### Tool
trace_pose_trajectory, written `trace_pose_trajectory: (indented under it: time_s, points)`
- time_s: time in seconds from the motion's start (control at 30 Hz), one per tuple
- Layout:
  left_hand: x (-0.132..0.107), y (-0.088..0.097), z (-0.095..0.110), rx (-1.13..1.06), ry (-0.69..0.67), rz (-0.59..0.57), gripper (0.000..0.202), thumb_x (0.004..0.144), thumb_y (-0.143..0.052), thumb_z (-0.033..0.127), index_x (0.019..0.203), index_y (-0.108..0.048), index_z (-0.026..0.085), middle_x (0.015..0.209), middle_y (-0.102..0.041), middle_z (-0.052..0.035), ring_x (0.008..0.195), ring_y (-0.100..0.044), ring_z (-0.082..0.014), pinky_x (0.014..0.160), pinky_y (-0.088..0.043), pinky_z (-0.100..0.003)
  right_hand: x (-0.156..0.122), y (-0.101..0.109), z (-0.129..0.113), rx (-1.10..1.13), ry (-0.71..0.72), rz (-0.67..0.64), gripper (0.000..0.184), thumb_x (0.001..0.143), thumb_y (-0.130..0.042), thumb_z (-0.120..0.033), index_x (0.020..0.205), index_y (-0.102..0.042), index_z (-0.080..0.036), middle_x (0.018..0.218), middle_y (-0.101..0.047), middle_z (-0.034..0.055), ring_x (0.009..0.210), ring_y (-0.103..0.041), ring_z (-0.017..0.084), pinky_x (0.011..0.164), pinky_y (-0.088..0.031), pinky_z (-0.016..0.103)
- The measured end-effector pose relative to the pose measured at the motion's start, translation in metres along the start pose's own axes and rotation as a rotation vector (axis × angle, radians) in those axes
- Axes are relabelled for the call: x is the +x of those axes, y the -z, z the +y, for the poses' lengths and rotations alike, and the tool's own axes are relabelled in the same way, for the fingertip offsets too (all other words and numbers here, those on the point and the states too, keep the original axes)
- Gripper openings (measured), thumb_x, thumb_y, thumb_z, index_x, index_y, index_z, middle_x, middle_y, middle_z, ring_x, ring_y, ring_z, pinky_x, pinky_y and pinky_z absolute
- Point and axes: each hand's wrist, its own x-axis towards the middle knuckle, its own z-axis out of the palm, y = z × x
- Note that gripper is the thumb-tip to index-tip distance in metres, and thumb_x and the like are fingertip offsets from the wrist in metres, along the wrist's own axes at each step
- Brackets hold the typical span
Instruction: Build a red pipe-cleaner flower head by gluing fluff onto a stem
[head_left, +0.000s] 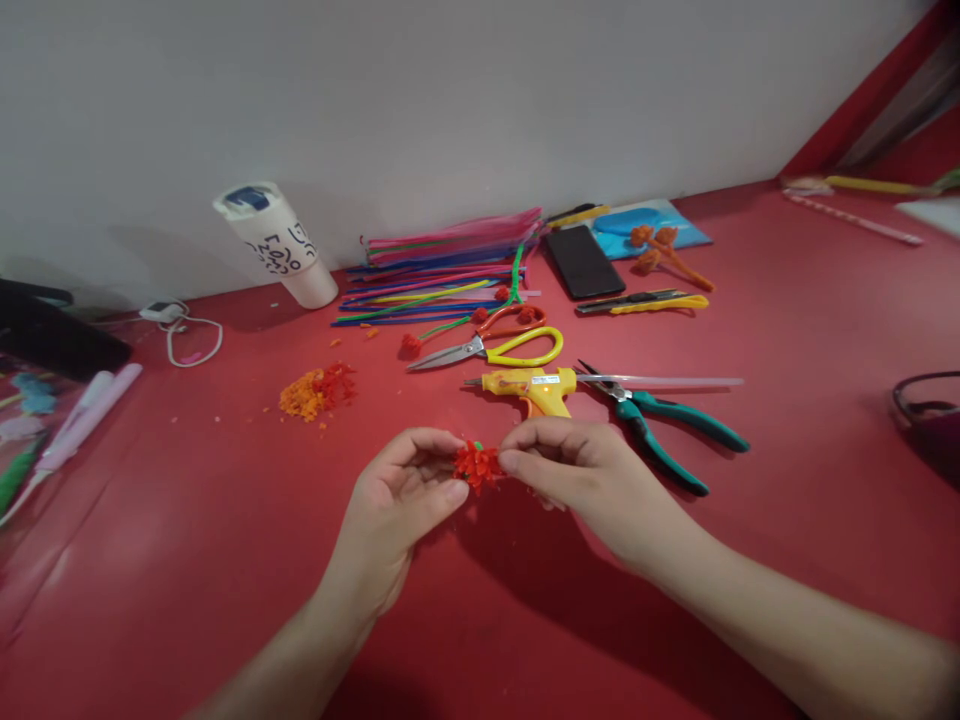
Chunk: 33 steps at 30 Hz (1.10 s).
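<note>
A small red craft flower (477, 466) with a bit of green at its top is held above the red table. My left hand (401, 500) pinches its left side between thumb and fingers. From the right, my right hand (577, 470) closes thumb and forefinger on its edge. Just beyond the hands lies a yellow glue gun (536, 386) with a clear glue stick (675, 382) in its back. Pliers with green handles (664, 425) rest right of it. Scissors (487, 348) with one yellow and one orange handle lie behind.
Orange and red clippings (315, 392) form a pile at left. Several coloured pipe cleaners (442, 270), a white tumbler (279, 245), a black phone (583, 262), a yellow cutter (645, 302) and an orange pipe-cleaner flower stem (671, 255) stand or lie toward the wall.
</note>
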Motion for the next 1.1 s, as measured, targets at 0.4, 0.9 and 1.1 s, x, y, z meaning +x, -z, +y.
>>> trace_pose_trajectory:
  time_s: [0.4,0.9,1.1]
  points:
    - [0.001,-0.001,0.000,-0.041,-0.003,-0.002,0.022,0.066,-0.074,0.015,0.086,-0.066,0.019,0.092,-0.065,-0.0021,0.085,-0.060,-0.0140,0.077,-0.048,-0.023,0.000,0.001,0.000,-0.065,0.020,0.001,0.022,0.076,-0.059,-0.037,0.066,-0.055,-0.018,0.056,-0.045,-0.0056,0.048,-0.036,0.007,0.047,-0.028,0.024]
    - [0.008,0.002,0.008,-0.163,0.025,0.087,0.024,0.062,-0.072,0.016,0.085,-0.066,0.017,0.083,-0.065,-0.0020,0.072,-0.060,-0.0125,0.065,-0.047,-0.022,0.006,0.009,0.005,0.266,-0.047,-0.009,0.014,0.072,-0.069,-0.031,0.069,-0.064,-0.018,0.066,-0.066,-0.0009,0.062,-0.061,0.011,0.067,-0.049,0.026]
    - [0.008,0.003,0.009,-0.182,0.052,0.074,0.025,0.062,-0.072,0.016,0.087,-0.068,0.017,0.085,-0.067,-0.0030,0.077,-0.062,-0.0139,0.073,-0.049,-0.023,0.006,0.009,0.006,0.246,-0.030,-0.037,0.023,0.079,-0.059,-0.032,0.063,-0.060,-0.017,0.057,-0.060,-0.0015,0.053,-0.056,0.009,0.057,-0.043,0.024]
